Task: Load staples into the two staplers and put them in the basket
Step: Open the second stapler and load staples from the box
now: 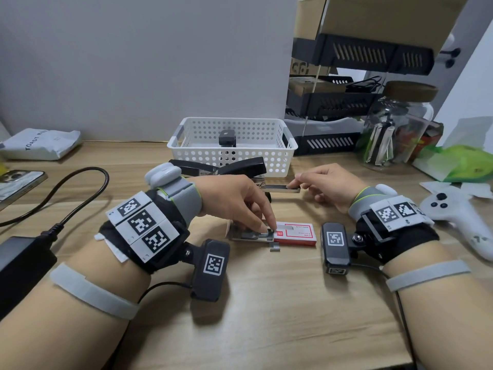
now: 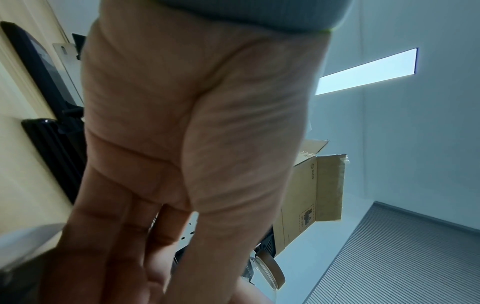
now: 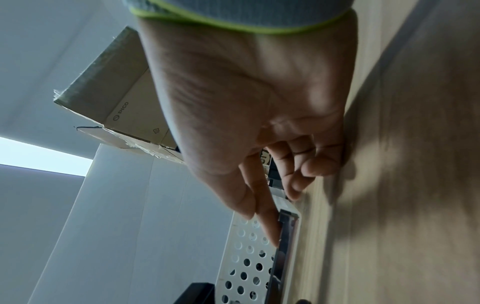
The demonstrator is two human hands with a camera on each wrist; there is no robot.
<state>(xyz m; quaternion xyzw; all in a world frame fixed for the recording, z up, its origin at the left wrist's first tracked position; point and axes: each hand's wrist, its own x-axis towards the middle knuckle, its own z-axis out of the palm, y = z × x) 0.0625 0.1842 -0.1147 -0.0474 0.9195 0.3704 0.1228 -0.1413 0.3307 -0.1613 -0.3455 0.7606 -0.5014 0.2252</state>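
Observation:
A white perforated basket (image 1: 282, 158) stands at the back of the desk with one black stapler (image 1: 227, 138) inside. In front of it lies a second black stapler (image 1: 240, 166), swung open, its metal staple rail (image 1: 278, 188) pointing right. My right hand (image 1: 293, 182) touches the rail's end; in the right wrist view its straight index finger (image 3: 270, 226) rests on the rail (image 3: 281, 257), the thumb clear of it. My left hand (image 1: 269, 229) reaches down into the pulled-out tray (image 1: 248, 235) of the red and white staple box (image 1: 296, 234) and pinches a staple strip. A loose staple piece (image 1: 274, 248) lies just in front.
A phone (image 1: 18, 182), a black power adapter (image 1: 21, 263) and its cable lie at the left. A white controller (image 1: 458, 217) lies at the right. A glass jar (image 1: 394, 129), black shelf trays (image 1: 333, 102) and a green bag (image 1: 466, 164) crowd the back right.

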